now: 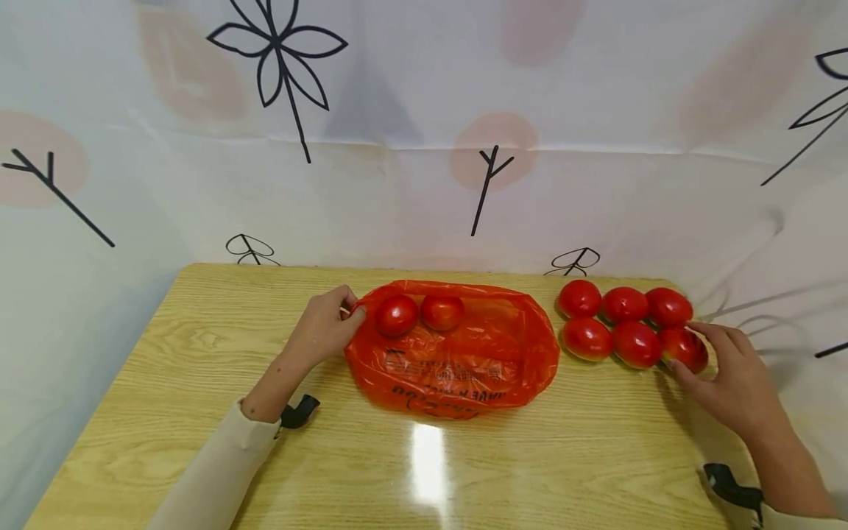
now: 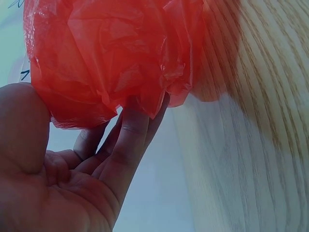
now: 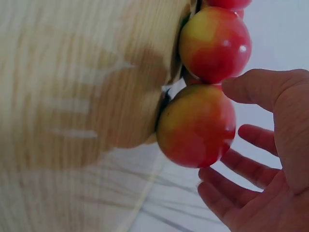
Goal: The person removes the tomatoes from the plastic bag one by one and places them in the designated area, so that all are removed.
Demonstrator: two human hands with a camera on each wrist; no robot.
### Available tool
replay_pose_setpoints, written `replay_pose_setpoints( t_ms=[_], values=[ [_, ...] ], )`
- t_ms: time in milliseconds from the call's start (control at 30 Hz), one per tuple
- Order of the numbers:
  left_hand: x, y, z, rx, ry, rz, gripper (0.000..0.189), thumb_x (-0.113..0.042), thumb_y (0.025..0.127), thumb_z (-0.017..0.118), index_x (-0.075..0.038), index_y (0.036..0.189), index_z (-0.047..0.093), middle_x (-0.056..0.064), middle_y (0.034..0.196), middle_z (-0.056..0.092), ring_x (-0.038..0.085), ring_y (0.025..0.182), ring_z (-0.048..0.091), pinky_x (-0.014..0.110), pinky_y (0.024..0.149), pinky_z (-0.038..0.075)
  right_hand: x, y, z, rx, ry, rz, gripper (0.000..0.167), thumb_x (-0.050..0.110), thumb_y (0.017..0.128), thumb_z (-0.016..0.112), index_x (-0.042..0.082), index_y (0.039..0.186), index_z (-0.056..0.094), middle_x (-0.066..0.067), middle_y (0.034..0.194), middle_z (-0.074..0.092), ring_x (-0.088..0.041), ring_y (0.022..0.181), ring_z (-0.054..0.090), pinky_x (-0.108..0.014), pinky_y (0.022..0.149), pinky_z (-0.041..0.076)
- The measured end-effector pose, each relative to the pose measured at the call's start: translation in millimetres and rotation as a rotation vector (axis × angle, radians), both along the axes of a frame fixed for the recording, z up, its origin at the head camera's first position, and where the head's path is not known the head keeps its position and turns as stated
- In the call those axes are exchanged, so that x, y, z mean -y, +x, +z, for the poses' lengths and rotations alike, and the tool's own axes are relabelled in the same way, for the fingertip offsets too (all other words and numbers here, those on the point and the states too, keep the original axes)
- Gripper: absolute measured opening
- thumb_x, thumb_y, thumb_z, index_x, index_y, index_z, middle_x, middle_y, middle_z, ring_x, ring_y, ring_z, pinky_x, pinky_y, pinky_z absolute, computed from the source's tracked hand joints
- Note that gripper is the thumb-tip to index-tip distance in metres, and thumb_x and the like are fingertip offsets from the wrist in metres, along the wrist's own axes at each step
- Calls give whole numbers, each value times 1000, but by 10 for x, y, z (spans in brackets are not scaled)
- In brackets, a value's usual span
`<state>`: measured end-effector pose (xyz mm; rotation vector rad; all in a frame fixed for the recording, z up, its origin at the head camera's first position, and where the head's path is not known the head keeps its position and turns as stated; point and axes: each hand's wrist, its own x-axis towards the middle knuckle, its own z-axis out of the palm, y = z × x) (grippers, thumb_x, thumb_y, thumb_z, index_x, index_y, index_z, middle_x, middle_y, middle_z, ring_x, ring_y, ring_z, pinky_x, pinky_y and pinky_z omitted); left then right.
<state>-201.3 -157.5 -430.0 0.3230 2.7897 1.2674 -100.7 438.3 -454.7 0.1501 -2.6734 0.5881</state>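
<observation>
Watching my left hand pinch a red plastic bag | right hand spread around red fruit | near worktop far-right corner

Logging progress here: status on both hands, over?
Left hand holds red translucent plastic bag; two glossy red round fruits inside. Right hand at front-right fruit of six outside. No obstruction visible.
</observation>
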Motion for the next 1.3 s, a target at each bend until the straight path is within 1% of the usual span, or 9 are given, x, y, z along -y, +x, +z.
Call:
replay_pose_setpoints(
  t_ms=[67, 167, 267, 333, 500, 567, 633, 767, 1300],
  values=[
    [-2, -4, -4, 0, -7, 0, 11, -18, 101, 61, -7, 100, 62, 11, 96, 72, 21, 73, 63, 31, 58, 55, 38, 8, 18, -23, -4, 5, 64, -2, 82, 82, -9, 139, 54, -39, 134, 49, -59, 121, 43, -70, 119, 31],
    [0, -8, -8, 1, -21, 3, 11, -18, 101, 62, -7, 100, 62, 11, 98, 72, 22, 75, 64, 31, 59, 56, 119, -1, 69, -66, 4, 23, 61, -1, 82, 84, -8, 136, 57, -37, 131, 52, -57, 119, 45, -36, 126, 28],
    [6, -8, -10, 5, -20, 1, 11, -18, 101, 62, -7, 100, 62, 12, 99, 72, 22, 75, 64, 31, 59, 56, 218, -20, 142, -94, 8, 47, 60, -4, 79, 84, -8, 134, 59, -34, 127, 55, -54, 117, 48, -7, 111, 15],
    [9, -8, -12, 5, -19, -1, 11, -18, 101, 62, -7, 100, 62, 12, 99, 72, 22, 75, 64, 31, 59, 56, 285, -24, 194, -82, 8, 52, 60, -6, 79, 83, -7, 134, 60, -33, 127, 55, -54, 117, 48, -10, 113, 17],
    [13, -10, -15, 0, -21, -8, 11, -18, 101, 62, -7, 99, 62, 11, 98, 72, 21, 75, 65, 30, 60, 56, 438, -17, 290, -44, 3, 57, 61, -8, 80, 81, -6, 137, 58, -33, 130, 55, -55, 117, 47, -45, 119, 30],
    [13, -13, -15, 2, -20, -12, 11, -19, 101, 62, -7, 99, 62, 11, 98, 73, 21, 75, 65, 30, 60, 56, 502, -33, 324, -55, 6, 74, 61, -8, 79, 82, -5, 136, 60, -31, 129, 57, -54, 117, 48, -40, 119, 31],
    [14, -14, -15, 4, -17, -15, 12, -19, 101, 62, -7, 99, 62, 11, 98, 72, 21, 75, 65, 31, 60, 56, 568, -57, 363, -64, 7, 92, 60, -7, 79, 83, -4, 134, 61, -29, 130, 59, -52, 119, 49, -22, 118, 25],
    [21, -13, -14, 13, -13, -11, 11, -19, 101, 62, -7, 99, 62, 11, 97, 72, 22, 73, 64, 31, 59, 56, 689, -115, 445, -70, 3, 118, 56, -5, 79, 84, -1, 131, 63, -25, 131, 60, -47, 120, 51, -3, 104, 16],
    [31, -18, -12, 12, -8, -21, 10, -17, 100, 63, -7, 98, 62, 10, 93, 72, 21, 71, 62, 31, 57, 54, 948, -247, 561, -65, 14, 150, 52, -2, 79, 86, -1, 127, 65, -20, 121, 62, -39, 109, 55, -7, 90, 27]
  ],
)
